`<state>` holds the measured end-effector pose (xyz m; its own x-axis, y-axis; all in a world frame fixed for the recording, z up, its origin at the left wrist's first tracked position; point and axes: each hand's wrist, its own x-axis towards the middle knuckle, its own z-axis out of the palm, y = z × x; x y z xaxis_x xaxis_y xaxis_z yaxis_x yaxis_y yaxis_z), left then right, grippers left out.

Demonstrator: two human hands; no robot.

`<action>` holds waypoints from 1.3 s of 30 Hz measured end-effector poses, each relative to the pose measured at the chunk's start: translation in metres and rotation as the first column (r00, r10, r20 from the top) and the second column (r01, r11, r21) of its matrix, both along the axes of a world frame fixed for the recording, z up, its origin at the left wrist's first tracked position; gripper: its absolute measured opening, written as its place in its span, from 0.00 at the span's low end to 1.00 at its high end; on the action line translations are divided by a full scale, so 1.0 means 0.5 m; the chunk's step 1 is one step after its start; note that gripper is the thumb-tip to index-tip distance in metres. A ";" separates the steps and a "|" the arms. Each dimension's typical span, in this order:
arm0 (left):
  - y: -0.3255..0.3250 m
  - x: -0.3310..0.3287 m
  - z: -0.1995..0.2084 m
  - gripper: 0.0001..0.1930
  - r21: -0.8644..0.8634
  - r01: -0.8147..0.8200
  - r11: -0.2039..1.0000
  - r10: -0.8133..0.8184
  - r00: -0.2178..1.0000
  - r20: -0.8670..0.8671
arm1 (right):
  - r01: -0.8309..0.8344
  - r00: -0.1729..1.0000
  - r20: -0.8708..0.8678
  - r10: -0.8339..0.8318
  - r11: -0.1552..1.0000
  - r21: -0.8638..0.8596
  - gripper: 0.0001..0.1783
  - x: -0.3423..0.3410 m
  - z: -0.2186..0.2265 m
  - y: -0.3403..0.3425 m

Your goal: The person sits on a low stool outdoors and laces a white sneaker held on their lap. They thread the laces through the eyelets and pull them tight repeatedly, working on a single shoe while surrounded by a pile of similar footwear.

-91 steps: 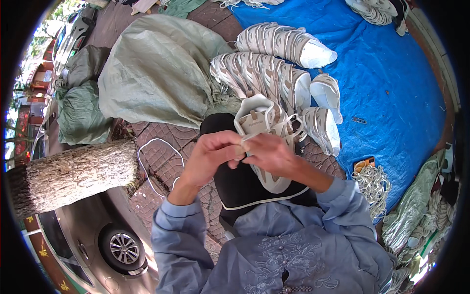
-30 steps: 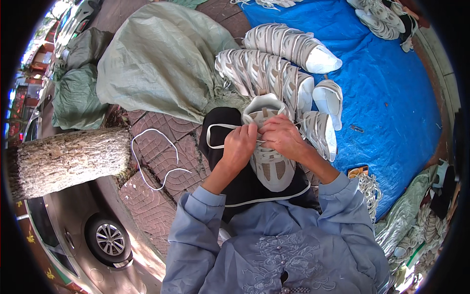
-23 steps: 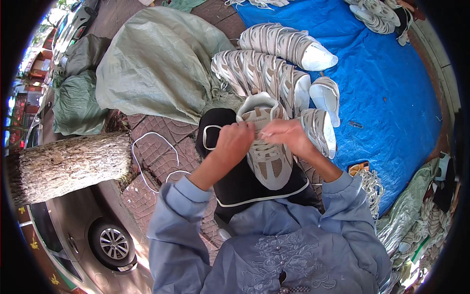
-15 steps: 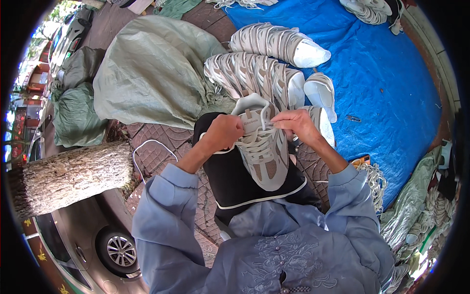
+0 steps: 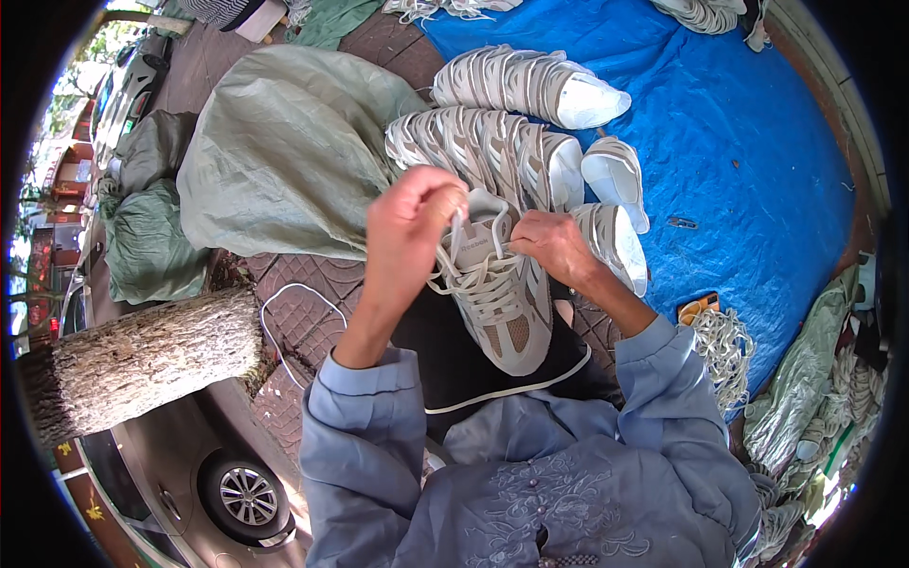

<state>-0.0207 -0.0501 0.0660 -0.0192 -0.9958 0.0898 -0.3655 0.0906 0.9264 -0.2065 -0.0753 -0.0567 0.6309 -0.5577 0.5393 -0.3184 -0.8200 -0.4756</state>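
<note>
A beige and white sneaker [image 5: 507,327] rests on the black cloth [image 5: 431,355] over my lap, toe toward me. Its cream shoelace [image 5: 488,293] criss-crosses the front, below the tongue. My left hand [image 5: 412,227] is closed in a pinch, raised over the sneaker's left side, with a strand of lace running up to its fingers. On the other side, my right hand [image 5: 559,248] is closed at the upper eyelet edge, gripping the sneaker there; its fingertips are partly hidden.
Nested rows of unfinished shoe uppers [image 5: 507,85] lie beyond the sneaker, partly on a blue tarp [image 5: 748,180]. A large pale sack [image 5: 284,151] stands at far left, near a tree trunk [image 5: 151,355]. Loose laces [image 5: 721,355] lie in a bundle at right.
My left hand has risen away from the sneaker, up and to the left, drawing the lace with it. My right hand has shifted slightly and stays against the sneaker's side.
</note>
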 end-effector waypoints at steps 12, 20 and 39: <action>0.011 -0.031 -0.167 0.05 0.092 0.153 0.984 -0.173 0.697 0.696 | 0.128 0.953 -0.259 -0.159 0.983 -0.133 0.02 0.024 0.024 0.005; -0.012 -0.020 -0.164 0.07 0.294 0.201 0.934 -0.340 0.752 0.564 | 0.014 0.995 -0.102 -0.005 0.996 0.088 0.03 0.018 0.003 -0.006; 0.019 -0.018 -0.165 0.04 -0.060 0.241 0.969 -0.128 0.690 0.712 | 0.179 0.963 0.159 -0.216 0.960 0.217 0.05 0.052 -0.029 0.018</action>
<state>-0.0296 -0.0403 -0.0166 -0.3147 -0.9429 0.1090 -0.8624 0.3320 0.3820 -0.1803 -0.0664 -0.0710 0.4001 -0.7688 0.4989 -0.3585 -0.6323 -0.6868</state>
